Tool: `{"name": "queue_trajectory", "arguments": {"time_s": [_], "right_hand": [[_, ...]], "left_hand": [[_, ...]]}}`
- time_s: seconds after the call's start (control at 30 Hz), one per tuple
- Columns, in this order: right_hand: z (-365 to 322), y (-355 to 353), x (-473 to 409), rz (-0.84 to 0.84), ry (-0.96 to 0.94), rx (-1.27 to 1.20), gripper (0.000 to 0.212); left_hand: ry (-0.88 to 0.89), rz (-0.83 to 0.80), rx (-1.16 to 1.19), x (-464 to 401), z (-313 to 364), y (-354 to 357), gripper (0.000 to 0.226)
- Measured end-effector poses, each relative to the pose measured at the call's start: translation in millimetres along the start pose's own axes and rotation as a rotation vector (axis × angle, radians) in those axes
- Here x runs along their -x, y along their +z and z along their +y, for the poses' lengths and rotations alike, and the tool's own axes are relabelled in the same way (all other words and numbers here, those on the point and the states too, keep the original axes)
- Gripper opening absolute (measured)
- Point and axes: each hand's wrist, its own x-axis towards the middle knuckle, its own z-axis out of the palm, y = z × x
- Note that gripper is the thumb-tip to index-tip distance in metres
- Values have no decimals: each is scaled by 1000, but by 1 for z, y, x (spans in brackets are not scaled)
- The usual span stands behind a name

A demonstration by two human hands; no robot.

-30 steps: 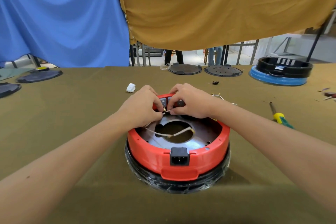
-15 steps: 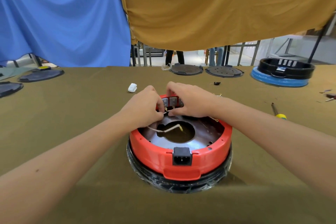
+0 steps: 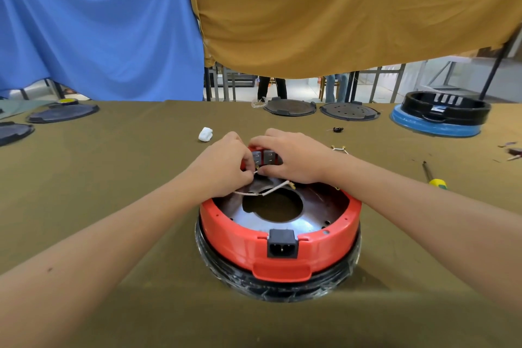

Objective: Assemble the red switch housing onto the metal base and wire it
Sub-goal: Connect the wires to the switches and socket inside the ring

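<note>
red housing [image 3: 282, 251] on table; left hand [image 3: 223, 167] pinches white wire [image 3: 271, 191]; right hand [image 3: 293, 158] grips switch block [image 3: 265, 157].

Olive-cloth table [image 3: 113, 178]: red housing [image 3: 226, 237] at centre; white connector [image 3: 205, 133] at 11 o'clock; screwdriver [image 3: 433, 178] at 3 o'clock.

Both hands crowd the far rim of the red housing [image 3: 278, 237], the left hand [image 3: 223, 168] and right hand [image 3: 293, 157] nearly touching over the switch block [image 3: 265, 157]. A white wire [image 3: 262, 192] crosses the central opening. Bare table cloth [image 3: 113, 167] lies to either side; a screwdriver [image 3: 435, 176] lies at right.
</note>
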Motion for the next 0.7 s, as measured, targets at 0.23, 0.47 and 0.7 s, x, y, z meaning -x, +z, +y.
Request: {"name": "queue_trajectory", "arguments": {"time_s": [0.23,0.47,0.7], "right_hand": [[-1,2,0,34,18,-33,48],[3,4,-2,-8,18,-77,49],[1,4,-3,1,17,-20,47]], "left_hand": [[-12,-2,-31,1,2,-2,12],[-4,-2,-37,1,2,-1,12],[0,-7,-50,0,1,-1,11]]}}
